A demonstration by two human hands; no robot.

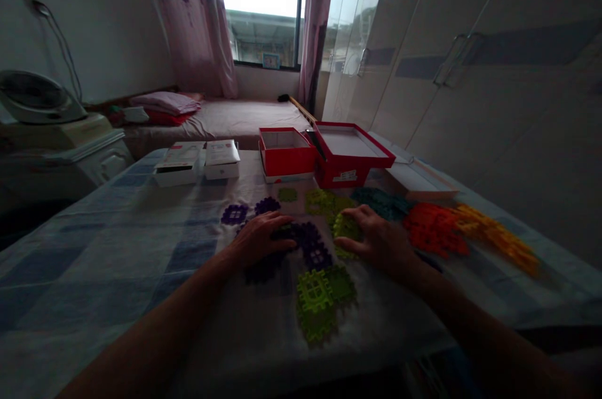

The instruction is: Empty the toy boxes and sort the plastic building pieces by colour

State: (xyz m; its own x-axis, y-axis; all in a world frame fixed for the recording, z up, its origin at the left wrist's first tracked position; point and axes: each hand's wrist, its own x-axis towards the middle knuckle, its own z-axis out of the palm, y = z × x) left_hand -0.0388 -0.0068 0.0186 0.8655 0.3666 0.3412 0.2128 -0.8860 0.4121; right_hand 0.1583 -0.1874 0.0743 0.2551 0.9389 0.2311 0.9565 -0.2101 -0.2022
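My left hand (258, 239) lies over a cluster of dark purple plastic interlocking building pieces (316, 253), its thumb and fingers curved around some of them. Dim light hides how many it grips. On the other side, my right hand (380, 241) has thumb and fingers closed around yellow-green interlocking building pieces (346, 233). Closer to me, more green pieces (316, 292) lie overlapped, one with a window pattern. Two purple pieces, one a window-patterned square (234, 214), sit beyond my left hand. A single green piece (288, 194) lies farther back.
Teal (382, 201), red-orange (435, 228) and yellow-orange pieces (498, 236) are heaped at right. Behind stand an open red box (288, 160), another red box with a tray-like lid (345, 173), white boxes (179, 164) and a shallow carton (421, 180). A checked cloth (117, 229) covers the table.
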